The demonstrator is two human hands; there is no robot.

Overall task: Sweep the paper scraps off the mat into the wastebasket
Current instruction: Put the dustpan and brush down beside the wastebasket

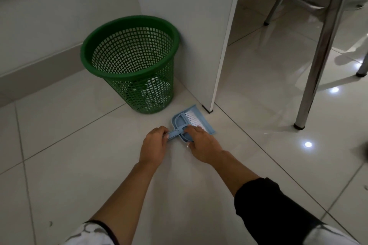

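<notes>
1. A small pale-blue plastic dustpan (207,125) lies flat on the floor (79,165) at the centre of the frame, with a matching brush (191,118) nested in it; the brush's white bristles point toward the upper right.
2. The left hand (154,145) has its fingers (164,133) wrapped around the thin blue handle sticking out to the left. The right hand (201,143) lies over the near edge of the pan, fingers curled on it; whether they pinch the brush or the pan I cannot tell.
3. The wastebasket (130,61), dark green plastic in an open lattice, round and tapering downward, stands upright at centre left, just above the dustpan. Pale scraps (153,93) show through the mesh at its bottom.
4. The floor is glossy, light-grey tile with thin grout lines and bright spots of reflected light at the right.
5. A white panel (191,26) rises just right of the basket, its dark foot near the pan's far corner. Chrome chair legs (318,61) stand at the upper right.
6. Open tile spreads across the lower left.
</notes>
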